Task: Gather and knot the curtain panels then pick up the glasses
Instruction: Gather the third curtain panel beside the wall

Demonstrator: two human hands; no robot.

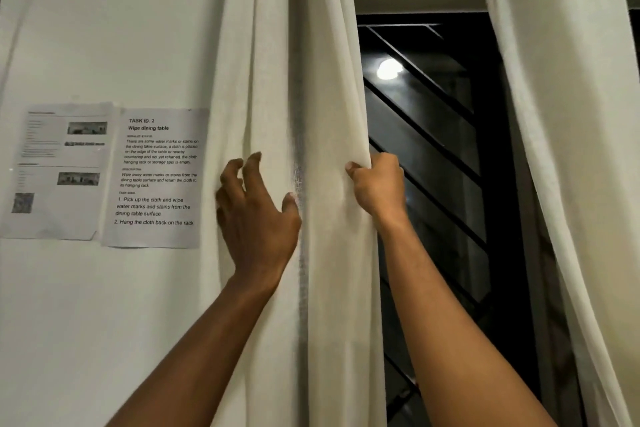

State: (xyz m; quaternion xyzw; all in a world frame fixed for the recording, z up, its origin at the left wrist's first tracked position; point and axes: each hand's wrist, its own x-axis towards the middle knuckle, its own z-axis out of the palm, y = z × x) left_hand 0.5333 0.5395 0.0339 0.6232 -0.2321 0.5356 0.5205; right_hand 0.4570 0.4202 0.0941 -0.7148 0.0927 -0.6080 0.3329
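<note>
White wall (104,28) fills the left of the frame, with two printed sheets (107,173) stuck to it at mid-height; a dark window (433,149) with slanted bars and one bright spot of light (389,69) takes the centre right. Between them hangs the left curtain panel (294,80) — pale, sheer cloth whose long axis runs straight up and down, from the top edge of the frame to the bottom, its folds all pointing downward. A second curtain panel (571,114) hangs at the far right, slanting slightly outward toward the lower right corner.

Both hands reach up from the bottom of the frame to the left panel at mid-height. The left hand (258,215) lies against the cloth near its wall-side edge, its grip spread, fingers (251,166) curled lightly on the folds and thumb out to the right — touching, not closed round anything. The right hand (379,184) has its grip pressed together on the panel's window-side edge, bunching the fabric in a fist.
</note>
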